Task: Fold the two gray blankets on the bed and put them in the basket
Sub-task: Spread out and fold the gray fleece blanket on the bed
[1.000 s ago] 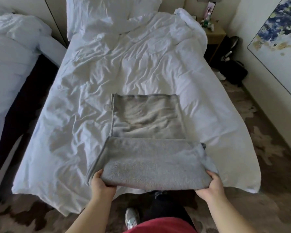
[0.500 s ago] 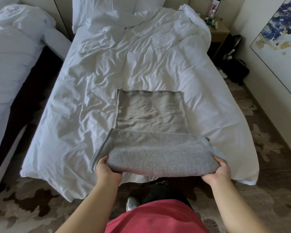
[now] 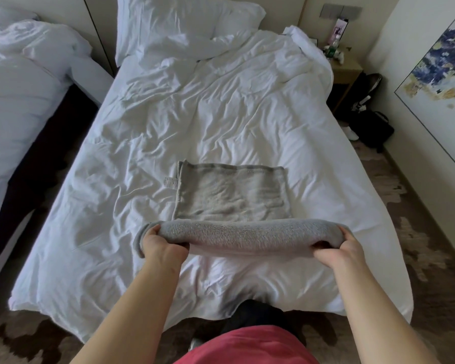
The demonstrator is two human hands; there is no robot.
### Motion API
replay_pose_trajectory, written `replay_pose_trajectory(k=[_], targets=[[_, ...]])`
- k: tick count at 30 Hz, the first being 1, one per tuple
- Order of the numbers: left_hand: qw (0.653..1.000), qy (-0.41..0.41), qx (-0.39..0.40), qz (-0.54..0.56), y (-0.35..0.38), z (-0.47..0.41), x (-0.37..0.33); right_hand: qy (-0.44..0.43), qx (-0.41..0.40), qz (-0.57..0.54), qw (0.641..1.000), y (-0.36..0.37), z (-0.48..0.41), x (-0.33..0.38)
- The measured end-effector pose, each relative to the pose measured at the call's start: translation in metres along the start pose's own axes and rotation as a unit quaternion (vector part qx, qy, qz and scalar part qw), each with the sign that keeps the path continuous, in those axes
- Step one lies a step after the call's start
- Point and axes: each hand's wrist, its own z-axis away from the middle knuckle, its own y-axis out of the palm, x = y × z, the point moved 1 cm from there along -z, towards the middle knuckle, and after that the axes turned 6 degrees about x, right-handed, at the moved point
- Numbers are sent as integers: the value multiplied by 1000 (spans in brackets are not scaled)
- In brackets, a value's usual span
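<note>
A gray blanket (image 3: pixel 231 195) lies on the white bed (image 3: pixel 221 114), its far part flat and its near end lifted into a thick fold (image 3: pixel 244 232). My left hand (image 3: pixel 159 243) grips the left end of that fold and my right hand (image 3: pixel 339 245) grips the right end, both held above the bed's near part. A small white label (image 3: pixel 170 183) sticks out at the blanket's left edge. I see only this one gray blanket. No basket is in view.
A second white bed (image 3: pixel 16 101) stands to the left across a dark gap. Pillows (image 3: pixel 179 27) lie at the head. A nightstand (image 3: pixel 344 69) with small items and dark bags (image 3: pixel 373 124) sit at the right, near a wall painting (image 3: pixel 441 74). Patterned carpet surrounds the bed.
Both hands have carried the blanket's near end up and away from me, over the flat part. The held fold now looks narrower and rolled.
</note>
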Motion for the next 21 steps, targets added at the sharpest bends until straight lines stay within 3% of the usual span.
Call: replay_pose_trajectory(k=[5, 7, 10, 11, 12, 15, 16, 17, 21], targets=[[999, 39, -4, -2, 53, -33, 1, 25, -8, -12, 1000, 55, -51, 11], [997, 66, 46, -6, 71, -51, 1, 12, -22, 7, 1000, 73, -79, 17], [983, 102, 79, -134, 89, -86, 10, 2, -29, 156, 987, 86, -130, 16], [962, 115, 67, -240, 92, -101, 15, 4, -42, 256, 966, 85, -149, 12], [919, 129, 50, -369, 92, -119, 19, 5, -56, 375, 925, 81, -165, 6], [709, 129, -25, -693, 73, -166, 28, 22, -65, 611, 788, 61, -210, -7], [649, 114, -43, -751, 67, -177, 29, 25, -70, 649, 757, 56, -219, -7], [611, 105, -58, -783, 63, -186, 30, 15, -78, 676, 733, 53, -227, -3], [583, 121, -106, -796, 68, -210, 29, -50, -89, 754, 649, 59, -248, 10]])
